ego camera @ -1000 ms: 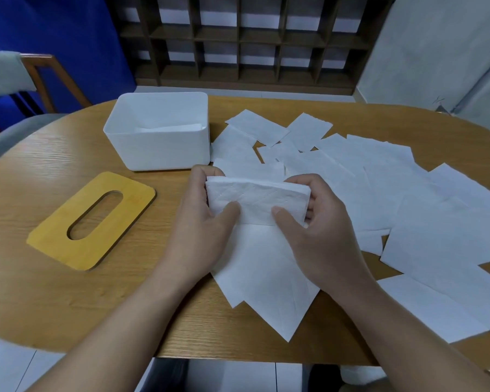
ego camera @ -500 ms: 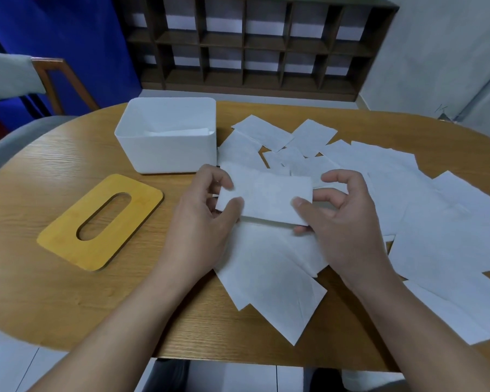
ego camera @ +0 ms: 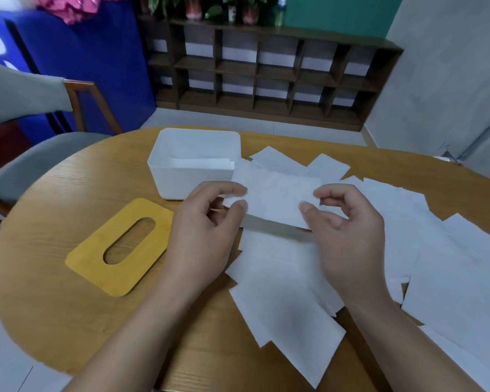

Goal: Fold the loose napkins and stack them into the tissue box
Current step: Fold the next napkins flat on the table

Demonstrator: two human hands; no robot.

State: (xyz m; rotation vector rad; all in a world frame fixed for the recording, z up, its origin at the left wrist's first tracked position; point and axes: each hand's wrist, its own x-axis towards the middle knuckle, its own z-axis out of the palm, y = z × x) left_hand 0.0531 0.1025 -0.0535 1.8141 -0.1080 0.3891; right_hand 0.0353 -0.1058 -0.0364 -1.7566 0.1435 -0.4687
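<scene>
A folded napkin [ego camera: 275, 198] is held up above the wooden surface [ego camera: 54, 222], just in front of the white tissue box [ego camera: 194, 165] and overlapping its near right corner in view. The napkin is a flat rectangle; its long axis runs left to right, tilted a little so the right end sits lower and nearer. The left hand [ego camera: 204, 230] pinches its left end between thumb and forefinger, the other fingers curled loosely. The right hand [ego camera: 348, 236] pinches the right end the same way, thumb on the near face.

The box stands open, its long axis also left to right, with folded napkins lying low inside against the near wall. Its yellow lid [ego camera: 119, 247], with an oval slot, lies flat on the surface to the near left of the box, the slot slanting from near left to far right.

Loose napkins [ego camera: 436, 264] lie spread and overlapping under the hands and across the right half of the surface. No print shows on napkin, box or lid.
</scene>
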